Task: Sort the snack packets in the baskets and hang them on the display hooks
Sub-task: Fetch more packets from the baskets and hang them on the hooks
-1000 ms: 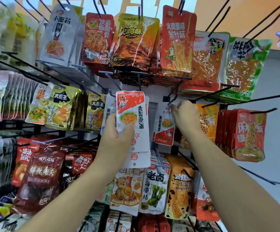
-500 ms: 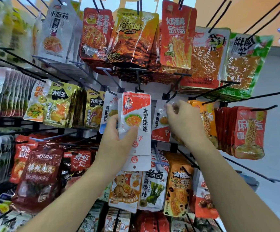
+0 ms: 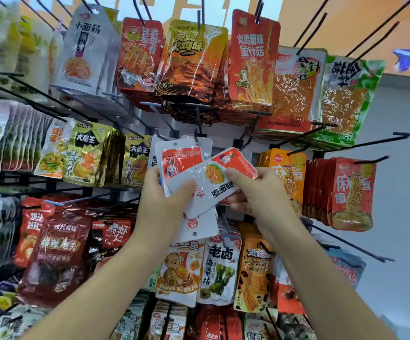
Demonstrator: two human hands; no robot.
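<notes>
Item: top packet [image 3: 209, 182], white and red. Right hand [image 3: 260, 192] is pinching its red end; left hand [image 3: 159, 204] is gripping the stack [image 3: 179, 158] beneath. Advised: be turning its hole toward the hook [image 3: 248, 130] above the fingertips [image 3: 231, 171].

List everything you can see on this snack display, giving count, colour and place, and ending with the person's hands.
hand-held stack: several packets, white and red, centre, in left hand
tilted packet: one, white and red, atop the stack
top-row packets: many, grey, red, orange, green, upper hooks
yellow-black packets: several, middle row, left
right-side packets: several, red and orange, middle row
dark red packets: several, lower left
bare hooks: a few, black, right side
left hand: one, grips stack
right hand: one, pinches tilted packet
</notes>
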